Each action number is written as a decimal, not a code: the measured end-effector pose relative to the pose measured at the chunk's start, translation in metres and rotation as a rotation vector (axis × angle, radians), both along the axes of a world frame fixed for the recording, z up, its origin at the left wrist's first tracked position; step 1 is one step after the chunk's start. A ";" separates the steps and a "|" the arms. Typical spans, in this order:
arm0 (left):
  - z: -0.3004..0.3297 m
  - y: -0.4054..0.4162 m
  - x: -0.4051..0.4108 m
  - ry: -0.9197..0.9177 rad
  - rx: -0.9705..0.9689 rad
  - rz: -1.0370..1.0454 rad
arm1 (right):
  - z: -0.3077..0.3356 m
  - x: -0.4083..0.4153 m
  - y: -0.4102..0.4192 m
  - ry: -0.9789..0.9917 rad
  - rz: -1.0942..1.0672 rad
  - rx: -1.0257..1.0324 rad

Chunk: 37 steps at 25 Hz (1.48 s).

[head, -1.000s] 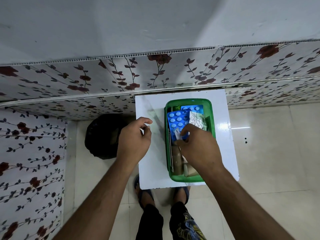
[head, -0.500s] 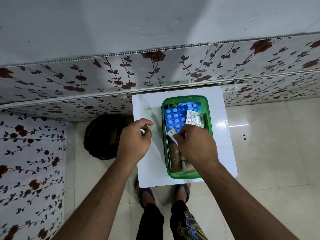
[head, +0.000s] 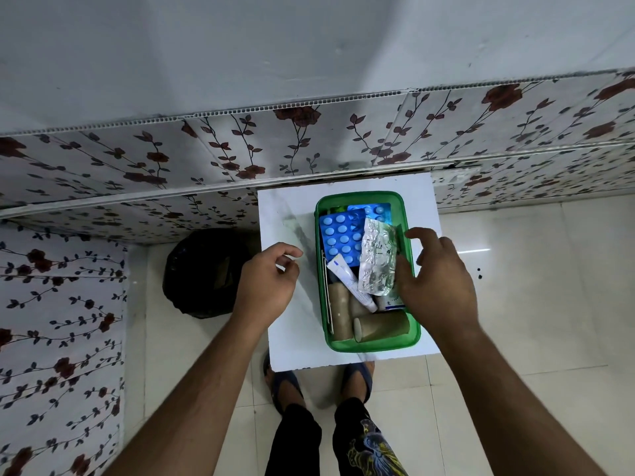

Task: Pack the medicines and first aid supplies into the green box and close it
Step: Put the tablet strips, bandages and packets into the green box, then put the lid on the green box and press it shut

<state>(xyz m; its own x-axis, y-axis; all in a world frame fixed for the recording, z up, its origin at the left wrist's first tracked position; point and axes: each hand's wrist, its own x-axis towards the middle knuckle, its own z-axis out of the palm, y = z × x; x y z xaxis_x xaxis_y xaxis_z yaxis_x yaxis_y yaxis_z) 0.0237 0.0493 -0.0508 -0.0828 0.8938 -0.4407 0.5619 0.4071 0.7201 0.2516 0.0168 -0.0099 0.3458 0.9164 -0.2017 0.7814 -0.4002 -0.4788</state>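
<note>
1. Head view: the green box (head: 367,344) stands open on a white surface (head: 292,334) set against a floral-patterned wall (head: 206,156).
2. Inside the box, two blue blister packs lie at the far end: one blue blister pack (head: 340,237) on the left, the other blue pack (head: 372,210) partly hidden behind it.
3. A silver foil strip (head: 376,259) lies over the middle of the box, tilted, overlapping the blue pack.
4. A white tube (head: 348,280) lies diagonally beside the foil strip, over the brown bandage rolls (head: 379,326) that fill the near end.
5. The right hand (head: 438,280) hovers over the right rim of the box; its fingers (head: 421,233) are spread and loosely bent, holding nothing, the thumb close beside the foil strip.
6. The left hand (head: 266,286) hangs above the surface just left of the box, its fingers (head: 288,250) curled with a small white item between fingertips and thumb; what it is cannot be told.
7. A black bag (head: 202,273) sits on the tiled floor (head: 532,321) left of the surface, and the person's sandalled feet (head: 285,383) show below its near edge.
</note>
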 end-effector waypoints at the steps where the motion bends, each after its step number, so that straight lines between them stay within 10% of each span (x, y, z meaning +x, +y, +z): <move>1: -0.002 -0.001 0.002 0.002 -0.022 -0.003 | -0.001 0.001 -0.003 -0.002 0.014 0.010; 16: -0.030 -0.001 0.021 -0.120 -0.273 0.017 | 0.002 0.032 -0.009 0.081 0.082 -0.008; 22: -0.031 0.003 0.048 0.262 -0.193 -0.169 | 0.016 0.083 -0.011 0.014 -0.046 -0.015; 26: -0.022 0.008 0.034 0.058 -0.239 -0.050 | 0.006 0.097 -0.014 -0.015 -0.048 -0.057; 37: 0.082 -0.010 -0.041 0.177 0.232 0.190 | -0.028 0.025 -0.008 0.031 0.153 -0.125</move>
<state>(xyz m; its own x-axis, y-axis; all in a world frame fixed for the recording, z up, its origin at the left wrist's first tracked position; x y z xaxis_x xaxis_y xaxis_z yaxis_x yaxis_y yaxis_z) -0.0177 0.0396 0.0316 -0.3144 0.9297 -0.1920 0.6160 0.3537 0.7039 0.2767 0.0090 -0.0382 0.1966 0.9250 -0.3252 0.8235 -0.3358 -0.4573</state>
